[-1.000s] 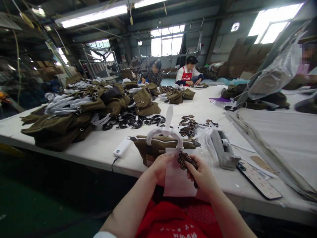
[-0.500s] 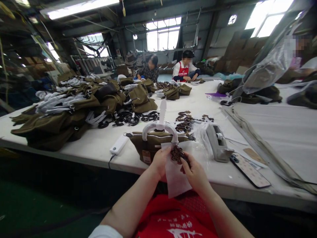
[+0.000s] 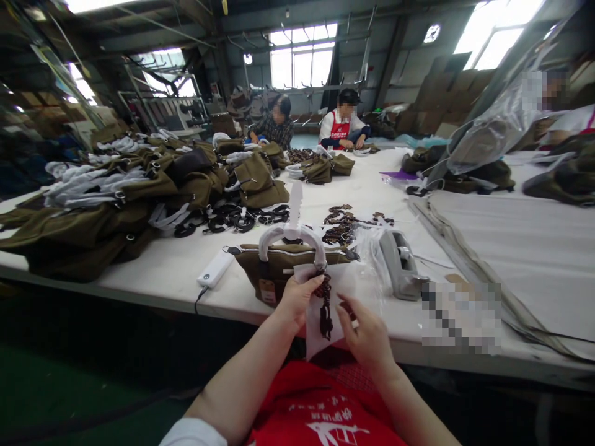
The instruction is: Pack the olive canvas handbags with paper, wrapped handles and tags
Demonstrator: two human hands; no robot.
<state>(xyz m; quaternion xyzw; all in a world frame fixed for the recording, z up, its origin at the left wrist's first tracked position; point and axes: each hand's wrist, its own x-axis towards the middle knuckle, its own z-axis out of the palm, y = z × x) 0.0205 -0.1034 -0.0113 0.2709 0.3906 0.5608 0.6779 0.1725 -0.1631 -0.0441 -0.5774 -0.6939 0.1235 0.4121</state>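
Observation:
My left hand (image 3: 297,301) pinches the top of a dark brown tortoiseshell-patterned charm (image 3: 326,313), which hangs edge-on over a thin white sheet (image 3: 316,334). My right hand (image 3: 367,331) is just right of the charm, its thumb and forefinger apart. A small brown patch shows between those fingers, and I cannot tell what it is. Behind my hands an olive handbag (image 3: 246,267) stands upright. White wrapping covers its arched handle (image 3: 304,232), and a tan tag (image 3: 268,291) hangs on its front. The charm's top meets the handle base.
Olive bags (image 3: 93,232) with wrapped handles are heaped at left. Black straps (image 3: 232,217) and more brown charms (image 3: 339,229) lie behind the handbag. A white power bank (image 3: 216,271) sits to its left, a grey tape dispenser (image 3: 400,266) to its right. Co-workers sit across the table.
The charm has turned from flat-on to edge-on and now hangs from my left hand. My right hand has moved off it slightly, fingers spreading. The view has shifted a little.

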